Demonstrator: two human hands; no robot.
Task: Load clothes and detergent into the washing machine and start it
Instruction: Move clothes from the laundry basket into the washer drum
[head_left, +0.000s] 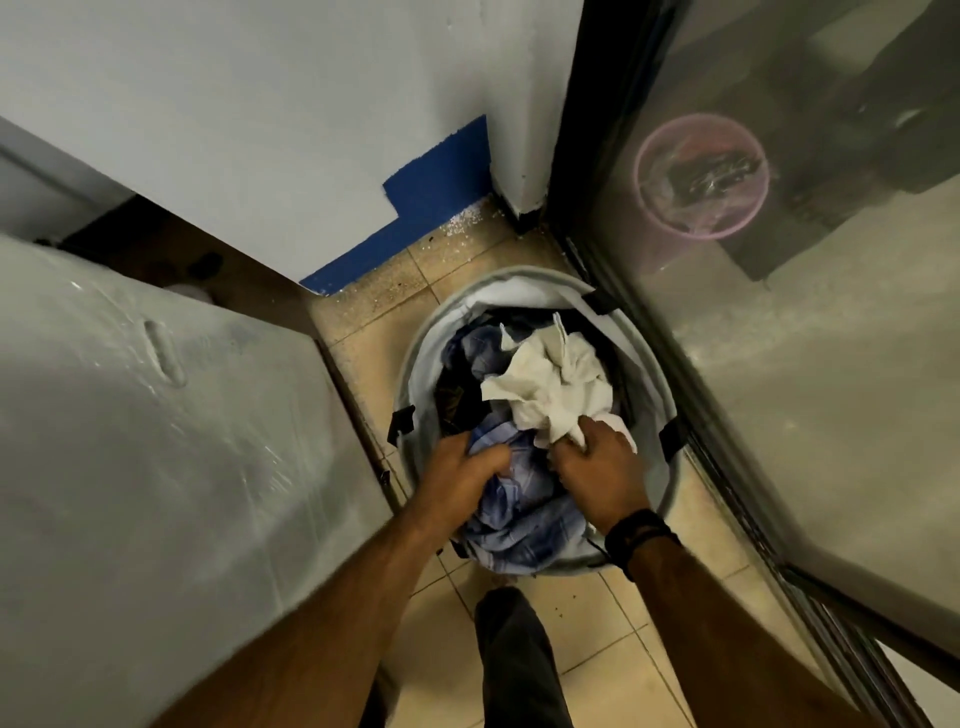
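- A dark trouser leg (514, 660) stands on the beige tiled floor (597, 654) nearest the camera, with a narrow strip of bare tile on either side of it
- Both forearms reach down into the round grey fabric laundry hamper (662, 395), which sits on the tiles just ahead of the leg
- The left hand (462, 475) has its fingers curled into the crumpled blue checked garment (524, 514) at the hamper's near side, gripping a fold of it
- The right hand (597, 462), with a black band (641, 538) on its wrist, pinches the lower corner of the crumpled white cloth (545, 384), which lies on top of the pile toward the far right
- Dark clothing shows beneath, at the hamper's left and far edge
- The hamper fills most of the gap between the large grey cover-draped appliance (156, 441) on the left and the dark-framed sliding glass door (779, 364) on the right; its right rim is close against the door track
- Beyond it a short stretch of tile, speckled with white flecks, ends at the pale wall with a blue painted base strip (441, 192)
- Behind the glass, well apart, a round pink bucket (701, 176) shows dimly
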